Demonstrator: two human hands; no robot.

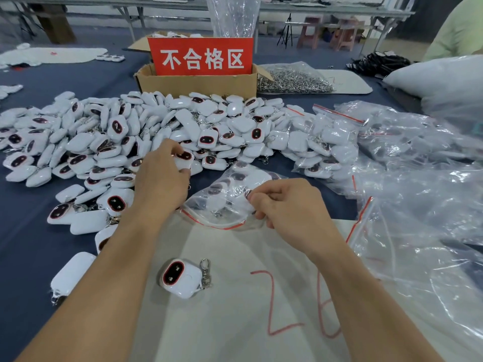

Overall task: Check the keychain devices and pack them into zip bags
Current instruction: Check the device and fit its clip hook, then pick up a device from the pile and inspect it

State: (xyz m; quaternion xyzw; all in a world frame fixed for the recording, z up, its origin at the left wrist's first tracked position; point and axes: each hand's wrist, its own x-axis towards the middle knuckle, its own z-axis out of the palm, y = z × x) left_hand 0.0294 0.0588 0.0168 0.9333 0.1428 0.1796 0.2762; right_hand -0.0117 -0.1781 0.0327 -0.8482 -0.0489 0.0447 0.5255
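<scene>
Long grey tables (339,8) line the back, with pink stools (310,32) and a tripod (287,32) nearby.

box (198,83) 1 | red sign (200,56) 1 | keychain devices (117,128): uncountable | zip bags (224,205): many

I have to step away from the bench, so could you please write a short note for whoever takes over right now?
Left hand grips a device at the near edge of the pile.
Right hand pinches the zip bag, which lies on the table with several devices inside; its mouth looks unsealed.
A loose device lies on the mat.
Done: filled bags lie to the right.
Left: fill and seal this bag, then work through the pile. The box stands behind it.
</scene>
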